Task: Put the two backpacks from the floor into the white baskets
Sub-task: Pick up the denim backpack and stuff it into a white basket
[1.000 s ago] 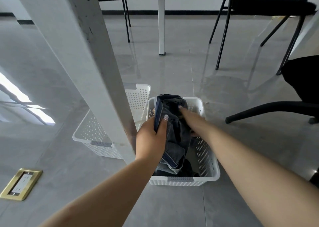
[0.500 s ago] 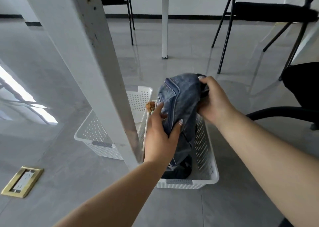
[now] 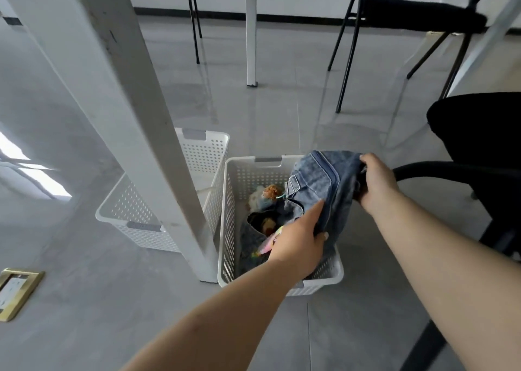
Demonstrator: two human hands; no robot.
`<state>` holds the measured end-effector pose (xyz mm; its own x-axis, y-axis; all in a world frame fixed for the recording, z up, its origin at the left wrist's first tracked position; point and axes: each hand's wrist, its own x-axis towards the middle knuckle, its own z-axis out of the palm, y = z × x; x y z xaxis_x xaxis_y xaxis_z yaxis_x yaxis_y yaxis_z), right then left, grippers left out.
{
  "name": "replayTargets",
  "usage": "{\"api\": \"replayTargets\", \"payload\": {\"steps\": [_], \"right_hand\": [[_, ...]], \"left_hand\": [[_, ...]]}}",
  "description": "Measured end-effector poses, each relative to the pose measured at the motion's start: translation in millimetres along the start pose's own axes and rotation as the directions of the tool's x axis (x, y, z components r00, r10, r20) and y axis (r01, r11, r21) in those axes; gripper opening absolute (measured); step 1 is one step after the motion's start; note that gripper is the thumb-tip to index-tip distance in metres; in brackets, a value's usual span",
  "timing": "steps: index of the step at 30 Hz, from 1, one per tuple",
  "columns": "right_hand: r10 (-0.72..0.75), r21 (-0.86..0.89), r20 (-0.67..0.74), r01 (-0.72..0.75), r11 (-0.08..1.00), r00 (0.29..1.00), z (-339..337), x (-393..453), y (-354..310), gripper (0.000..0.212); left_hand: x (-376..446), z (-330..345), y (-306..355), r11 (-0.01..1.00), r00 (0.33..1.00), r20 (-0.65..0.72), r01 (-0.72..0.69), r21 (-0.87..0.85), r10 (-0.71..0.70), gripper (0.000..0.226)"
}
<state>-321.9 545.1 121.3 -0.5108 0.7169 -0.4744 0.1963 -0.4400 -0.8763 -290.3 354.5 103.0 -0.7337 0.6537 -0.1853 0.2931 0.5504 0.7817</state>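
A blue denim backpack [image 3: 318,181] lies partly in the right white basket [image 3: 242,178], its upper part over the basket's right rim. Small plush charms [image 3: 266,195] hang from it inside the basket. My left hand [image 3: 298,238] grips the bag's lower front fabric. At the bag's top right, my right hand [image 3: 376,184] holds its upper edge. A second white basket [image 3: 203,147] stands to the left, behind a table leg; its inside is mostly hidden. No second backpack is in view.
A white table leg [image 3: 135,122] slants right beside the baskets. Another white leg [image 3: 251,32] stands farther back. Black folding chairs [image 3: 408,12] are at the back, and a black office chair [image 3: 479,145] is at the right. A brass floor socket [image 3: 17,291] sits at the left.
The backpack has swung to the right and tipped over the basket's right rim. My right hand moved right with its top; my left hand dropped lower onto the front.
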Motion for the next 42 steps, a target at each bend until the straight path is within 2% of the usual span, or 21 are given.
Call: {"api": "replayTargets", "payload": {"steps": [4, 5, 6, 7, 8, 9, 11, 12, 14, 15, 18, 21, 23, 25, 27, 29, 33, 36, 38, 41, 42], "right_hand": [[-0.18, -0.381, -0.139, 0.115, 0.917, 0.974, -24, 3, -8, 0.029], [-0.276, -0.537, -0.131, 0.166, 0.827, 0.952, -30, 1, -8, 0.039], [-0.397, -0.706, -0.089, 0.224, 0.672, 0.913, -36, -5, -6, 0.048], [-0.535, -0.821, 0.03, 0.326, 0.468, 0.844, -40, -15, -4, 0.055], [-0.654, -0.848, 0.217, 0.472, 0.241, 0.724, -44, -27, 1, 0.057], [-0.715, -0.786, 0.417, 0.618, 0.027, 0.561, -47, -41, 8, 0.053], [-0.682, -0.552, 0.693, 0.782, -0.29, 0.235, -46, -76, 29, 0.04], [-0.621, -0.441, 0.774, 0.808, -0.392, 0.121, -43, -92, 48, 0.034], [-0.493, -0.286, 0.869, 0.854, -0.436, 0.039, -37, -119, 92, 0.029], [-0.431, -0.262, 0.9, 0.875, -0.406, 0.07, -36, -125, 115, 0.031], [-0.207, -0.367, 0.926, 0.881, -0.297, 0.316, -35, -124, 165, 0.043], [-0.228, -0.441, 0.892, 0.862, -0.25, 0.39, -36, -110, 175, 0.028], [-0.251, -0.485, 0.871, 0.825, -0.289, 0.423, -38, -100, 178, 0.015], [-0.166, -0.522, 0.852, 0.78, -0.346, 0.496, -43, -89, 183, 0.039], [-0.12, -0.581, 0.801, 0.715, -0.389, 0.586, -41, -83, 177, 0.048], [-0.06, -0.583, 0.78, 0.688, -0.432, 0.623, -31, -77, 167, 0.038], [-0.005, -0.683, 0.698, 0.664, -0.304, 0.716, -4, -58, 159, 0.037], [-0.052, -0.668, 0.707, 0.643, -0.375, 0.705, 18, -49, 160, 0.036], [-0.068, -0.664, 0.719, 0.655, -0.359, 0.692, 30, -43, 160, 0.028], [-0.166, -0.639, 0.754, 0.65, -0.411, 0.636, 39, -43, 165, 0.02], [-0.149, -0.655, 0.73, 0.62, -0.432, 0.667, 40, -43, 168, 0.026]], "left_hand": [[-10, 16, 1, 0.999, 0.995, 0.092, -0.027, 0.044, 0.023, 0.085], [-15, 17, -3, 0.996, 0.994, 0.102, -0.044, 0.08, 0.036, 0.089], [-22, 16, -9, 0.988, 0.993, 0.116, -0.053, 0.148, 0.036, 0.092], [-29, 13, -18, 0.97, 0.992, 0.125, -0.058, 0.236, 0.029, 0.094], [-37, 10, -29, 0.943, 0.99, 0.137, -0.065, 0.325, 0.021, 0.096], [-44, 5, -40, 0.912, 0.989, 0.147, -0.069, 0.405, 0.01, 0.097], [-52, -6, -61, 0.834, 0.981, 0.19, -0.086, 0.545, -0.023, 0.095], [-54, -11, -70, 0.791, 0.974, 0.221, -0.101, 0.603, -0.044, 0.089], [-58, -15, -82, 0.729, 0.961, 0.266, -0.132, 0.672, -0.071, 0.073], [-59, -14, -85, 0.711, 0.957, 0.278, -0.144, 0.689, -0.076, 0.063], [-56, -10, -87, 0.668, 0.958, 0.271, -0.144, 0.73, -0.09, 0.034], [-45, -8, -90, 0.611, 0.958, 0.257, -0.126, 0.782, -0.131, 0.031], [-39, -10, -89, 0.531, 0.943, 0.29, -0.164, 0.832, -0.162, 0.031], [-38, -12, -87, 0.465, 0.924, 0.339, -0.225, 0.856, -0.177, 0.034], [-35, -14, -87, 0.426, 0.921, 0.361, -0.27, 0.863, -0.148, 0.036], [-27, -18, -87, 0.416, 0.932, 0.341, -0.265, 0.87, -0.121, 0.039], [-4, -29, -84, 0.44, 0.96, 0.241, -0.159, 0.884, -0.139, 0.041], [13, -37, -89, 0.472, 0.975, 0.156, -0.064, 0.879, -0.157, 0.039], [21, -41, -95, 0.466, 0.983, 0.112, -0.031, 0.884, -0.148, 0.035], [25, -44, -102, 0.44, 0.987, 0.086, -0.017, 0.898, -0.136, 0.032], [25, -44, -103, 0.438, 0.987, 0.088, -0.021, 0.899, -0.133, 0.031]]}}
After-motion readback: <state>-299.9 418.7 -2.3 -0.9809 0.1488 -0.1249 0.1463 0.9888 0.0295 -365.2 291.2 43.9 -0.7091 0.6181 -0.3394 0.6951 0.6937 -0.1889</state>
